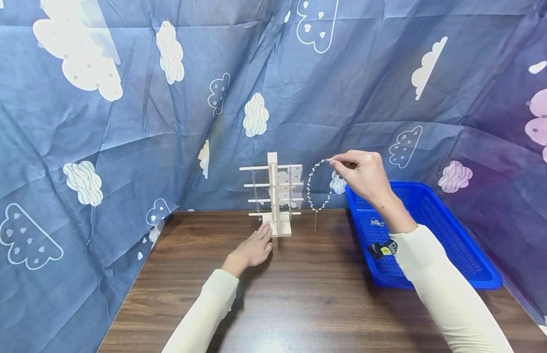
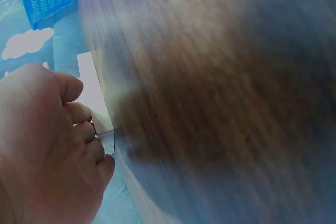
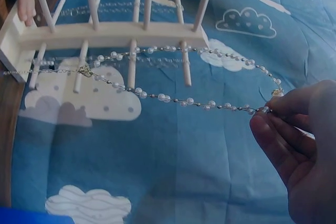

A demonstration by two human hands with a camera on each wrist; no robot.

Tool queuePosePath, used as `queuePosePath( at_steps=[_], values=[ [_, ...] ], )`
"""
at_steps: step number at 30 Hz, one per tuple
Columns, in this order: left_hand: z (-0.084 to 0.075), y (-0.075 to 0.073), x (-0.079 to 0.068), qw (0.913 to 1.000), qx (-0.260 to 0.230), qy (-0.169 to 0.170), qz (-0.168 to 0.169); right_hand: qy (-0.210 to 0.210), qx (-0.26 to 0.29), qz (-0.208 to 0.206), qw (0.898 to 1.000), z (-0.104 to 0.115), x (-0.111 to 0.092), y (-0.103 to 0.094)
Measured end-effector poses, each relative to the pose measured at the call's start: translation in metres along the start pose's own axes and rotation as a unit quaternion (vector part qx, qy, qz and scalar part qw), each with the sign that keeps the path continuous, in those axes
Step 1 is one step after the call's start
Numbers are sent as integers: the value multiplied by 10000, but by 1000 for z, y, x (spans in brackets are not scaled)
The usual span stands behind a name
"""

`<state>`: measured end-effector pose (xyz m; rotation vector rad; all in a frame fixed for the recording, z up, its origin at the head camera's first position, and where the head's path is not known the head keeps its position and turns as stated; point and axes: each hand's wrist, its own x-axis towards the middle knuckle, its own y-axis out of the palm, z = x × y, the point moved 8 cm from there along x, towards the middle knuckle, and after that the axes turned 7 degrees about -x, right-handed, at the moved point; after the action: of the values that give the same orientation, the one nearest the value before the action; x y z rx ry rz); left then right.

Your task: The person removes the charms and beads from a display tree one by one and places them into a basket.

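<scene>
A pale wooden jewellery stand [image 1: 272,164] with several crossbars stands upright near the back of the table. Thin silver chains [image 1: 254,189] hang on both its sides. My left hand [image 1: 252,247] rests its extended fingers on the stand's base [image 2: 95,95], at the front left. To the right of the stand, my right hand [image 1: 363,174] pinches a pearl-bead necklace [image 3: 190,102] between thumb and fingertips. The necklace hangs in an open loop, its thin tail chain [image 1: 316,220] dangling from the bottom. In the head view, loop and stand are apart.
On the right sits a blue plastic basket [image 1: 359,235] with a small silvery item [image 1: 377,222] inside; my right forearm passes over it. A black device [image 1: 381,250] with a yellow label is at the right cuff. Blue cloud-patterned cloth [image 1: 335,98] surrounds the brown wooden table [image 1: 299,304].
</scene>
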<state>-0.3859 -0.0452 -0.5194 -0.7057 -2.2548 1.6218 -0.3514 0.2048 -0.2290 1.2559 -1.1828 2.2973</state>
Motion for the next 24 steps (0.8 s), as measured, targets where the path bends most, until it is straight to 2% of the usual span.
queuePosePath(
  at_steps=[16, 24],
  values=[
    [2, 2, 2, 9999, 97, 50, -12, 424, -301, -155, 9985, -33, 7, -33],
    [3, 4, 3, 9999, 117, 66, -34, 497, -418, -318, 9974, -49, 10, -50]
  ],
)
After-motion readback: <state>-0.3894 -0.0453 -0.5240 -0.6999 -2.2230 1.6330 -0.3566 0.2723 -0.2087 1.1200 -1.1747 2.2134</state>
